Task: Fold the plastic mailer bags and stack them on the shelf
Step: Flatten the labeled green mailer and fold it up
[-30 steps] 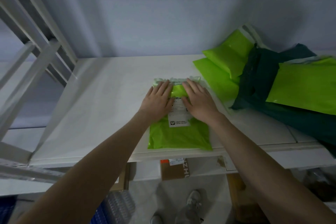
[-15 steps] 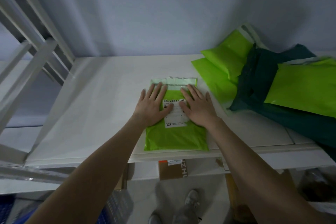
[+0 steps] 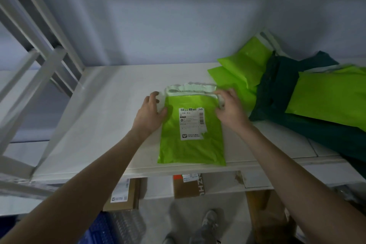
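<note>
Both hands, the left hand [image 3: 149, 113] and right hand [image 3: 229, 110], hang unclenched, grasping nothing, flanking the flat lime-green plastic mailer bag [image 3: 191, 150] on the white shelf [image 3: 103, 117]; folding apparently remains, and a heap of green bags [image 3: 324, 93] waits beyond the right hand.

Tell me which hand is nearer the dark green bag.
Right. The right hand is at the lime mailer's right edge, near the dark green bag; the left hand is at the mailer's left edge.

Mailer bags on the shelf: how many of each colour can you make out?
Lime green: 4, the labelled bag between the hands, two overlapping at the back, one atop the dark pile.
Dark green: at least 1; folds hide any more.
Total: at least 5.
</note>
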### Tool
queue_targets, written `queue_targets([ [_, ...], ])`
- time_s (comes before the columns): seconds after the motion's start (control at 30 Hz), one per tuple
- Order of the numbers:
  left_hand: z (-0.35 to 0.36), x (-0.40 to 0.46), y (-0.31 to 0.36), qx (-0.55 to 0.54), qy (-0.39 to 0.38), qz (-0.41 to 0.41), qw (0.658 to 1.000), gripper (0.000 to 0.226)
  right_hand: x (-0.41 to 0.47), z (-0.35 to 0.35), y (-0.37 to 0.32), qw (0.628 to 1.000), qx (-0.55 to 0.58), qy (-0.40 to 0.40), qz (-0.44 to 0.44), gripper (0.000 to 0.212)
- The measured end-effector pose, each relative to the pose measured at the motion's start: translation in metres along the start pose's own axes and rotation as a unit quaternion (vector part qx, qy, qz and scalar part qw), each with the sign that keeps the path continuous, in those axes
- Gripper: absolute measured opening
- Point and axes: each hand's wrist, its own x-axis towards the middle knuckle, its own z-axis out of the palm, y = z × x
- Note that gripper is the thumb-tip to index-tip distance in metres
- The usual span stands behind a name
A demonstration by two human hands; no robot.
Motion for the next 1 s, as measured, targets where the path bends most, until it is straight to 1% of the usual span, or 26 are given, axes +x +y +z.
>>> queue_targets([
  [0.03,-0.001,0.001,0.001,-0.026,-0.017,-0.04,0.999,0.054,-0.001,-0.003,0.001,0.999,0.002,-0.003,0.046,0.047],
  [0.1,0.0,0.002,0.005,-0.049,-0.047,-0.104,0.992,0.049,-0.006,-0.009,0.004,0.988,-0.01,-0.061,0.144,0.043],
  [0.13,0.001,0.002,0.007,-0.06,-0.058,-0.126,0.988,0.044,-0.01,-0.01,0.006,0.98,-0.026,-0.095,0.175,0.041],
  [0.17,0.001,0.001,0.009,-0.077,-0.065,-0.144,0.984,0.039,-0.014,-0.01,0.007,0.975,-0.04,-0.111,0.191,0.039],
  [0.27,0.004,-0.001,0.013,-0.138,-0.075,-0.17,0.973,0.026,-0.021,-0.007,0.008,0.974,-0.021,-0.104,0.2,0.03],
  [0.33,0.004,-0.004,0.014,-0.156,-0.07,-0.16,0.972,0.017,-0.022,-0.003,0.004,0.973,0.001,-0.105,0.204,0.023],
  [0.4,0.002,-0.006,0.013,-0.199,-0.062,-0.153,0.966,0.012,-0.021,-0.001,0.0,0.973,0.009,-0.097,0.208,0.016],
  [0.47,-0.001,-0.006,0.014,-0.272,-0.073,-0.164,0.945,0.009,-0.02,0.001,-0.001,0.972,0.041,-0.077,0.217,0.011],
  [0.53,-0.003,-0.005,0.013,-0.337,-0.085,-0.175,0.921,0.015,-0.017,0.003,-0.003,0.961,0.114,-0.055,0.244,0.008],
  [0.63,-0.006,-0.002,0.013,-0.396,-0.084,-0.175,0.897,0.019,-0.013,0.004,-0.008,0.937,0.206,-0.027,0.279,0.019],
  [0.73,-0.006,0.002,0.015,-0.436,-0.087,-0.171,0.879,0.019,-0.006,0.003,-0.013,0.928,0.259,-0.016,0.269,0.034],
  [0.77,-0.005,0.004,0.016,-0.446,-0.091,-0.168,0.875,0.019,-0.004,0.003,-0.015,0.926,0.268,-0.02,0.265,0.033],
  [0.83,-0.003,0.008,0.016,-0.46,-0.095,-0.157,0.869,0.021,0.0,0.003,-0.017,0.922,0.286,-0.024,0.26,0.022],
  [0.9,-0.001,0.011,0.017,-0.47,-0.087,-0.146,0.866,0.023,0.006,0.005,-0.018,0.914,0.312,-0.013,0.259,0.024],
  [1.0,-0.001,0.016,0.021,-0.486,-0.067,-0.139,0.86,0.024,0.013,0.007,-0.02,0.888,0.371,0.017,0.27,0.026],
])
